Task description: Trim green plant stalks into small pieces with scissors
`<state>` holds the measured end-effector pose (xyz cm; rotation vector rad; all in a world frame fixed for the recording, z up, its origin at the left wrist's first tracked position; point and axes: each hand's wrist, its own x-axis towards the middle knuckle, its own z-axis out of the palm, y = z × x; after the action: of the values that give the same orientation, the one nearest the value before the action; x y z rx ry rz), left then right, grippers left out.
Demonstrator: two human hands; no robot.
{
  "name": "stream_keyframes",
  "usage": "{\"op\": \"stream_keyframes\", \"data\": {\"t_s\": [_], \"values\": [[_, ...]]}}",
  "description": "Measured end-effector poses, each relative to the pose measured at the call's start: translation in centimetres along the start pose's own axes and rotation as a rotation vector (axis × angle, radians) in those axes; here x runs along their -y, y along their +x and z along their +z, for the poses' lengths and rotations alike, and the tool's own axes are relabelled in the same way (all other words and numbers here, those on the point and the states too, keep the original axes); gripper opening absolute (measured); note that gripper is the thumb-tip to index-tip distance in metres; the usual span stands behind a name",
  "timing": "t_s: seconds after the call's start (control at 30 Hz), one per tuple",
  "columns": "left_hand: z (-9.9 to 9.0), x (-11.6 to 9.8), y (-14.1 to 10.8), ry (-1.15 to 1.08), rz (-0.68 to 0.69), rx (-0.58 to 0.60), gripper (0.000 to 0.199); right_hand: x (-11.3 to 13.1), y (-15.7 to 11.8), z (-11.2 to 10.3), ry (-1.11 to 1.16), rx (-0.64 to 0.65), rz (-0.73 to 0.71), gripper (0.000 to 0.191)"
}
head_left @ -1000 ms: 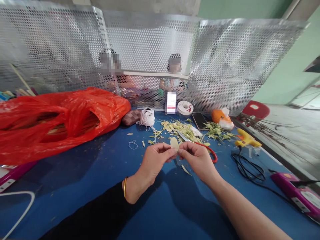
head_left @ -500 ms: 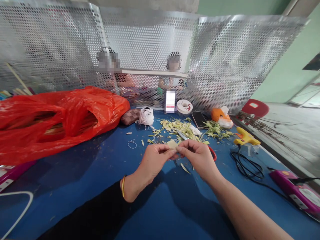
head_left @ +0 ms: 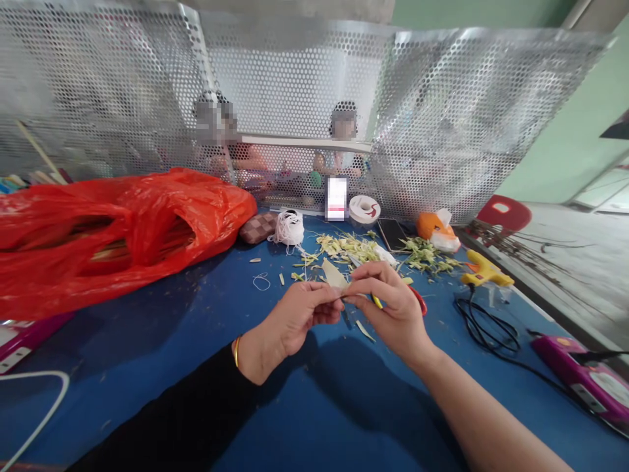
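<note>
Between both hands is a pale yellow-green, leaf-like piece (head_left: 334, 274), thin and roughly triangular, its tip pointing up and away from me. My left hand (head_left: 302, 311) pinches its lower end between thumb and forefinger. From the other side, my right hand (head_left: 390, 305) closes thumb and fingers on the same lower end. Behind the right hand lie scissors with red and yellow handles (head_left: 419, 300), mostly hidden. Past the hands spreads a heap of pale green trimmings (head_left: 348, 246). One pale sliver (head_left: 364, 330) rests on the blue table (head_left: 295, 406) below the fingers.
Left stands a red plastic bag (head_left: 211, 203) with stalks inside. Behind are white string (head_left: 289, 228), a ribbon roll (head_left: 364, 210), a dark phone (head_left: 392, 235) and a lit phone (head_left: 337, 198). Right are a yellow glue gun (head_left: 486, 269) and a purple power strip (head_left: 584, 373). Two people sit behind the perforated screen.
The pale piece now stands up more visibly above my fingers. My right fingers have lifted and spread somewhat, and my left hand has turned, showing its curled lower fingers.
</note>
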<state>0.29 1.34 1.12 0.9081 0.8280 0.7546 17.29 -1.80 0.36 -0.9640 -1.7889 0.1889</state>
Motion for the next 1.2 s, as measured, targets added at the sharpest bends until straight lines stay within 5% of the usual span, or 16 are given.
{"op": "stream_keyframes", "data": {"t_s": [0.43, 0.93, 1.2], "values": [[0.25, 0.07, -0.2, 0.09, 0.069, 0.0, 0.022, 0.06, 0.0, 0.12, -0.071, 0.056, 0.073, 0.012], [-0.05, 0.25, -0.01, -0.017, -0.052, 0.054, 0.016, -0.1, 0.11, -0.01, -0.224, 0.094, -0.055, 0.012], [0.44, 0.6, -0.08, 0.12, 0.074, -0.079, 0.017, 0.12, 0.1, 0.02, -0.147, 0.114, 0.026, 0.015]]}}
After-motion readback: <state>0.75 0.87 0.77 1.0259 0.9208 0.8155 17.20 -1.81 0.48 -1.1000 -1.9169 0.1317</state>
